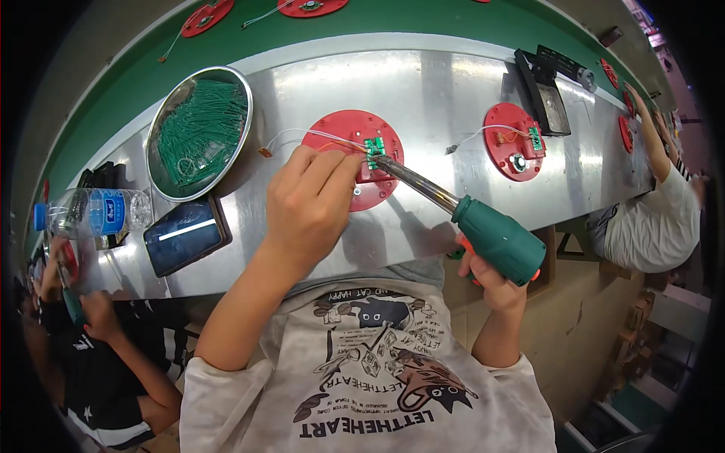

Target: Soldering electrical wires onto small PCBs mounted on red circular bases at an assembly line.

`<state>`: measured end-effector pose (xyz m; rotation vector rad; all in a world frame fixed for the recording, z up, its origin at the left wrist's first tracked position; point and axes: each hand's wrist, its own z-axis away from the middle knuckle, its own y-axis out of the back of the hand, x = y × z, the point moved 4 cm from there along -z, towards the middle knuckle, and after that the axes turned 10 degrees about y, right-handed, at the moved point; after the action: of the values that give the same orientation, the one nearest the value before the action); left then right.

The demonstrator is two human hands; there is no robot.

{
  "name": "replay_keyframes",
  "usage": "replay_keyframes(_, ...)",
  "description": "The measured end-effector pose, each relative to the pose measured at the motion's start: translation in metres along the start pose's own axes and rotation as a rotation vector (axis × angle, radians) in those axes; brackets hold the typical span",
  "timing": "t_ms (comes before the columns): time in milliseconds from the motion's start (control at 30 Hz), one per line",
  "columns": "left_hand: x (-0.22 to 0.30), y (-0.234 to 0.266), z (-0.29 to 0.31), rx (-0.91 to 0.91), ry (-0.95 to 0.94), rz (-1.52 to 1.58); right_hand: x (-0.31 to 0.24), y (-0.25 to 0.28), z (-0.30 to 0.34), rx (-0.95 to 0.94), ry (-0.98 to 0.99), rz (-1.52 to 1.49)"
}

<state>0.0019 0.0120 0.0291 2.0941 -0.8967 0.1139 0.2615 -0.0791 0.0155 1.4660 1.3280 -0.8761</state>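
Note:
My left hand (313, 198) reaches over the red round disc (343, 124), its thumb and fingers pinched close to a small green circuit board (374, 144). Whatever lies between those fingertips is hidden. Thin white and orange wires (302, 131) run from the board past the hand to a small brown connector (265, 152). My right hand (487, 279) is closed around the handle of a green soldering iron (498, 238). Its dark metal tip touches or almost touches the board, right beside my left fingertips.
A metal bowl (246, 140) of green wires stands left, with a phone (185, 235) and water bottle (106, 211) near it. Right are another wired red disc (498, 117) and a black tray (555, 113). A green belt (415, 21) carries more discs. Co-workers sit on both sides.

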Motion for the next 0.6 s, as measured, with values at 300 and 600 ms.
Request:
replay_keyframes(300, 0.000, -0.001, -0.001, -0.019, -0.003, 0.006, -0.001, -0.001, -0.003, -0.113, 0.005, 0.065)
replay_keyframes(600, 0.000, -0.001, -0.001, -0.018, -0.018, -0.002, -0.012, -0.001, -0.008, 0.116, 0.002, -0.137)
